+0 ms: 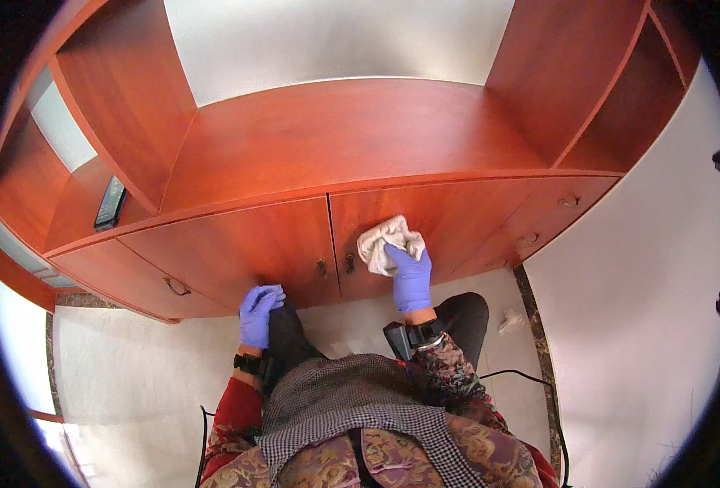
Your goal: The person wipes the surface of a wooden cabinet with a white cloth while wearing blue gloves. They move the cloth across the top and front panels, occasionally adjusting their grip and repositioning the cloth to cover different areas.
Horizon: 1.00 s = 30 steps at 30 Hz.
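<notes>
My right hand (411, 280), in a blue-purple glove, grips a crumpled whitish cloth (389, 245) against the upper part of the right cabinet door (457, 213). Just left of the cloth is that door's small metal handle (350, 263). My left hand (259, 314), gloved the same way, rests by my left knee in front of the left cabinet door (232, 250). Its fingers are curled, and whether anything is inside them cannot be seen. A narrow dark gap separates the two reddish wooden doors.
Above the doors runs a wooden shelf (348, 134) with upright panels at both sides. A phone (111, 203) lies in the left compartment. Drawers with metal pulls (568, 202) are at the right. A crumpled whitish scrap (511, 321) lies on the floor, and a black cable (517, 373) runs beside me.
</notes>
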Tool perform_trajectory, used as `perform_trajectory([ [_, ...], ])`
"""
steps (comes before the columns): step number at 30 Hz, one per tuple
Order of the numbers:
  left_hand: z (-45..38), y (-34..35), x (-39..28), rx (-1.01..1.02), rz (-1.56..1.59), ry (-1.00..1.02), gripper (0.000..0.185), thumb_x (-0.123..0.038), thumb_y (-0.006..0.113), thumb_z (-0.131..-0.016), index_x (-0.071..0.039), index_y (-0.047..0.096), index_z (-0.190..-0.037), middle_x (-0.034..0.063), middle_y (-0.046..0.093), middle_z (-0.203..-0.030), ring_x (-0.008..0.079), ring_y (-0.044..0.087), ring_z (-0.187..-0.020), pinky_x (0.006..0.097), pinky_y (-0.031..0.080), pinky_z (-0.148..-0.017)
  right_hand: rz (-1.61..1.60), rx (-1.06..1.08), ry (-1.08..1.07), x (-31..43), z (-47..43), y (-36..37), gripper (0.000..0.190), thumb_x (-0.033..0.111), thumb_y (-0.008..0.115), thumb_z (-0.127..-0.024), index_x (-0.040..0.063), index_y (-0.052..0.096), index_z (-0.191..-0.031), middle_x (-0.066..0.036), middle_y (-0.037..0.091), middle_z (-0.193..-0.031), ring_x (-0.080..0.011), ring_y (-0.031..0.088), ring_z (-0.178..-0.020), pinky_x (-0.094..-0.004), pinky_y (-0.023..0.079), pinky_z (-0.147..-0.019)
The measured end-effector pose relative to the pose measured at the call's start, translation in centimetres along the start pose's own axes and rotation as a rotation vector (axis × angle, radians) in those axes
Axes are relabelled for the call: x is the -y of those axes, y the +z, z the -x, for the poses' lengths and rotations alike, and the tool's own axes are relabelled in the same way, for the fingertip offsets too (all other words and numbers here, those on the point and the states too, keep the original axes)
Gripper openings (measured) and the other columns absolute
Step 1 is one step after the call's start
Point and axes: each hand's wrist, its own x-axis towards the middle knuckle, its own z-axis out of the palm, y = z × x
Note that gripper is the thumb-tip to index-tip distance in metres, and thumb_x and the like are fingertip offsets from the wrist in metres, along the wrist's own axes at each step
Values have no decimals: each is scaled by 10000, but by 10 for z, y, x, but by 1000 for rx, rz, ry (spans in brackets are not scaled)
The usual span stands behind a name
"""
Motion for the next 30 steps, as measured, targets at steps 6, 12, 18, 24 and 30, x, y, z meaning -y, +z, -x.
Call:
perform_trajectory([
  [6,-1,0,3,-1,23,11,153,-37,609,-961,13,678,-1089,117,712,-1099,210,697,-983,323,566,-880,-136,-256,42,-18,-14,-63,447,53,723,-847,34,585,-1272,-92,643,-1173,-221,640,-1051,-363,534,-912],
  [12,-1,3,0,-1,3,0,158,-60,610,-962,13,676,-1086,116,709,-1081,208,694,-971,325,564,-874,18,-266,-168,2,-23,-59,487,55,705,-842,49,559,-1307,-75,627,-1174,-205,640,-1032,-342,537,-903],
  [18,-1,5,-4,-5,-34,-9,175,-97,607,-970,15,674,-1086,120,707,-1081,216,687,-975,335,559,-868,481,-106,-504,-14,-8,-17,424,160,811,-802,58,585,-1146,-77,631,-1112,-214,595,-1003,-357,490,-915],
  [24,0,6,-4,-29,-22,15,145,-50,636,-941,7,688,-1063,102,709,-1053,195,694,-955,311,569,-868,427,-235,-418,20,-22,-43,404,127,780,-827,44,591,-1174,-38,619,-1100,-154,572,-1000,-334,492,-917],
  [30,-1,9,-1,-36,-24,0,144,-57,641,-941,6,688,-1062,107,712,-1058,197,697,-944,312,570,-866,171,-419,-489,81,-43,-58,337,127,739,-863,27,597,-1152,-66,629,-1112,-183,596,-1005,-340,505,-905],
])
